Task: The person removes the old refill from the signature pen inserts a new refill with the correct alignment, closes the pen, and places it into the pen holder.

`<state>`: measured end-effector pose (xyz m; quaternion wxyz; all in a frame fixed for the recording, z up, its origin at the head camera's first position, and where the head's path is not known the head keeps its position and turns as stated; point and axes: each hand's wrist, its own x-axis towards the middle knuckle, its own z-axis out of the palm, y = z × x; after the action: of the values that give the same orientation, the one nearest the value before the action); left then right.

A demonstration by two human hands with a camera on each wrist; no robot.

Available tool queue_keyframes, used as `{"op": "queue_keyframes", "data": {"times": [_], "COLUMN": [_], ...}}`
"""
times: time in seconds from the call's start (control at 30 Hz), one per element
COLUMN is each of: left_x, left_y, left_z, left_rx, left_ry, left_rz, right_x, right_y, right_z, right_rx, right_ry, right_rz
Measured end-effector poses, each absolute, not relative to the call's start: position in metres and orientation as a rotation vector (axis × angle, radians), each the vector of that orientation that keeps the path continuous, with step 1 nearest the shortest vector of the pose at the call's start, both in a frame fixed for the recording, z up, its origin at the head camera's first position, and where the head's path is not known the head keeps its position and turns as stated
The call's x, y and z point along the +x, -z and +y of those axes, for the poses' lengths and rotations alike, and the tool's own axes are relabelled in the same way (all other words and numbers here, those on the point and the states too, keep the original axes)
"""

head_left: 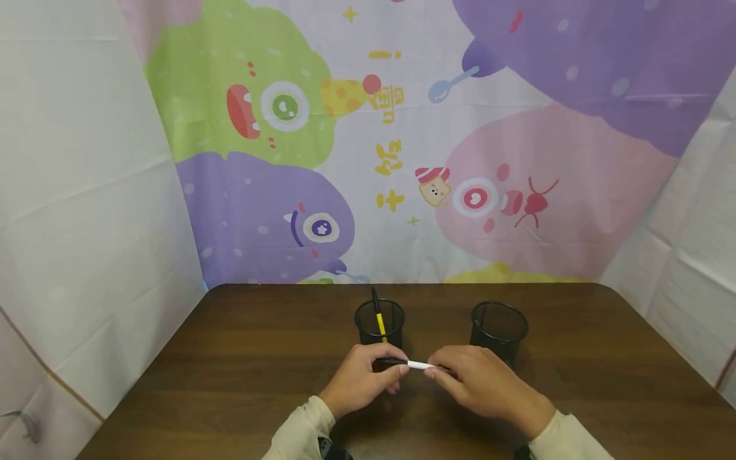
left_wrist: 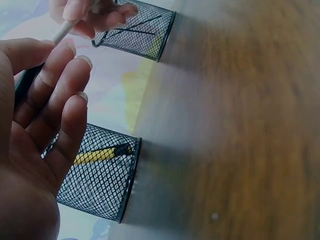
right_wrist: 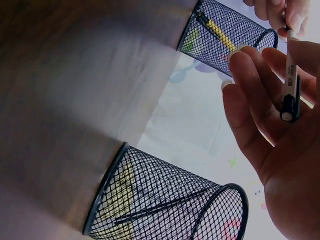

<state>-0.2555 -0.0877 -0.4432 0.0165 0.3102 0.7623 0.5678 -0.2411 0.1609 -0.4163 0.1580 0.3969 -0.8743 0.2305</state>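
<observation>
A slim pen (head_left: 417,365) with a white barrel is held level between both hands above the table. My left hand (head_left: 362,378) pinches its black end between thumb and fingers. The white barrel is pinched by my right hand (head_left: 482,383); in the right wrist view the pen's dark clip end (right_wrist: 290,107) points toward the palm. Just beyond the left hand stands a black mesh pen cup (head_left: 365,336), with a yellow and black pen (head_left: 381,324) leaning in it. Behind the right hand is a second mesh cup (head_left: 500,345); a thin dark line (right_wrist: 165,209) shows through its mesh, pen or seam I cannot tell.
Both cups stand upright on a dark brown wooden table (head_left: 259,358), toward its far edge. A printed cartoon curtain (head_left: 391,243) hangs behind the table, and pale sheets (head_left: 98,160) hang at the sides.
</observation>
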Motion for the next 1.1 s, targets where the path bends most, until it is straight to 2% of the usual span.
{"op": "queue_keyframes", "data": {"times": [0.6,0.87,1.1], "left_x": [-0.255,-0.24,-0.252], "left_y": [0.442,0.419,0.437], "left_z": [-0.086,-0.084,-0.085], "left_rx": [0.899,0.922,0.925], "left_ry": [-1.748,-1.772,-1.742], "left_rz": [2.399,2.395,2.434], "right_x": [-0.24,-0.24,-0.239], "right_y": [0.415,0.415,0.415], "right_z": [0.16,0.159,0.158], "right_rx": [1.093,1.058,1.061], "right_ry": [-0.62,-0.612,-0.637], "right_rz": [-2.421,-2.448,-2.494]}}
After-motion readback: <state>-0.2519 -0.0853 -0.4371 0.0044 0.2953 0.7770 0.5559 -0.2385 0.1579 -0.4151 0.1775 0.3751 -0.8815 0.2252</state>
